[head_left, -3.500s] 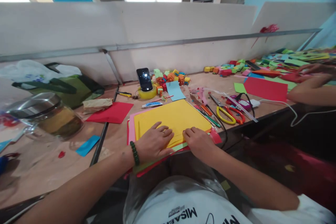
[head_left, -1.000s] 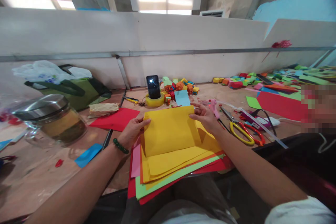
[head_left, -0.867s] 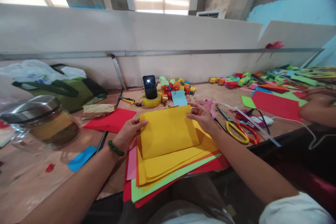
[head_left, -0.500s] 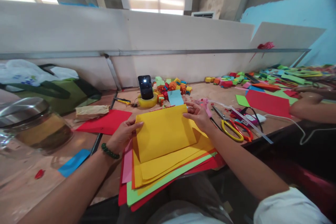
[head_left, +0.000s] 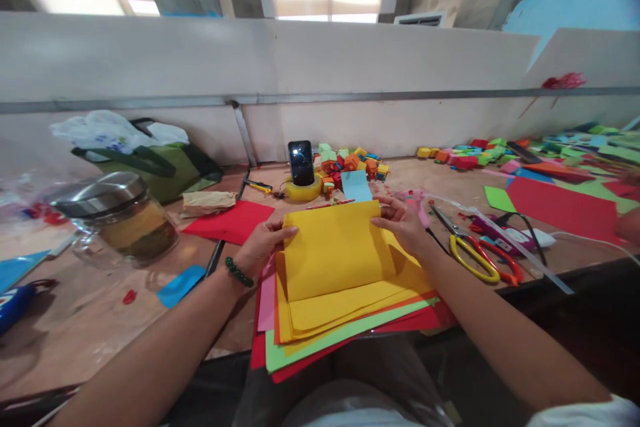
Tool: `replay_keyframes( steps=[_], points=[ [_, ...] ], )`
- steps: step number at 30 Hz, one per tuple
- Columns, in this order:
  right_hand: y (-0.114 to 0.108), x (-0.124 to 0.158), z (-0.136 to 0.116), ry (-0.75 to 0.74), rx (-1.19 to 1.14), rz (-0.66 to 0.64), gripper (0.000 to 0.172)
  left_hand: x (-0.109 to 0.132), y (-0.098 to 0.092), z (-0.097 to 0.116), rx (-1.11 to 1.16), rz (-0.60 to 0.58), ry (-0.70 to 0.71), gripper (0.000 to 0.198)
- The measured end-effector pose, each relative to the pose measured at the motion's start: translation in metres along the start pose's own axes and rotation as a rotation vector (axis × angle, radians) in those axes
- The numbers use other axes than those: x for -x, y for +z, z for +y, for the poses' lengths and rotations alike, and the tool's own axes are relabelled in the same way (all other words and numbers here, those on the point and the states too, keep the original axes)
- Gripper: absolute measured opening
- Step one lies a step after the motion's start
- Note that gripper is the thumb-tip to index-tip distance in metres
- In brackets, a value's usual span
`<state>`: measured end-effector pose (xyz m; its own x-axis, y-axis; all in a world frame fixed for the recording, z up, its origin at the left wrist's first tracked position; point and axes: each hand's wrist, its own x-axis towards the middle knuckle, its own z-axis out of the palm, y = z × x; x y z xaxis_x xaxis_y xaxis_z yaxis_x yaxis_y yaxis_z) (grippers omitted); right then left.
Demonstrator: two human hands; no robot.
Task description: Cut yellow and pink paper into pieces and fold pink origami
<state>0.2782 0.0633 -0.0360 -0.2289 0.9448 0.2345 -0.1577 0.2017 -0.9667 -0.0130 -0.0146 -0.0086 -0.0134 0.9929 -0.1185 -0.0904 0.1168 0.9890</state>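
Both hands are gripping the yellow sheet (head_left: 335,247), which is standing folded up from the stack of coloured paper (head_left: 350,327), its lower half lying flat on the stack just below the wrists. The left hand (head_left: 263,240) is closing on the sheet's upper left corner, with the thumb pressing the near face and the other fingers hidden behind it. The right hand (head_left: 405,223) is pinching the upper right corner in the same way, with its fingertips (head_left: 383,220) curling over the top edge. The two top corners look roughly level, though the layers behind the fingers are hidden. The stack is overhanging the near edge of the table (head_left: 100,320), and its sheets are fanning out unevenly. A tug from either hand could drag the loose sheets beneath, or tip the overhanging ones off onto the lap. If one hand were pulling harder than the other, the corners could slip out of line and the fold could come out crooked. Just beyond the fingertips a blue card (head_left: 356,185) is lying, with a phone (head_left: 301,162) propped further out. Yellow-handled scissors (head_left: 473,257) are lying to the right of the right hand, and a red sheet (head_left: 230,221) is lying beside the left hand.
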Motion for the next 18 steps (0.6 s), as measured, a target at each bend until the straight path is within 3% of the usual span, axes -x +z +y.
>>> replay_keyframes(
  steps=[4, 8, 14, 18],
  points=[
    [0.003, 0.001, -0.003, -0.009, 0.028, 0.0, 0.058, 0.002, -0.001, 0.0, -0.082, 0.01, 0.036, 0.041],
    [0.005, -0.001, 0.0, -0.053, 0.214, -0.024, 0.052, -0.002, -0.002, -0.005, -0.225, 0.016, 0.095, 0.038],
    [0.003, -0.002, 0.015, -0.062, 0.416, -0.016, 0.051, -0.014, -0.002, -0.016, -0.568, 0.091, 0.24, 0.017],
    [0.004, 0.001, 0.023, -0.077, 0.541, -0.038, 0.054, -0.013, -0.001, -0.021, -0.82, 0.112, 0.362, 0.045]
  ],
)
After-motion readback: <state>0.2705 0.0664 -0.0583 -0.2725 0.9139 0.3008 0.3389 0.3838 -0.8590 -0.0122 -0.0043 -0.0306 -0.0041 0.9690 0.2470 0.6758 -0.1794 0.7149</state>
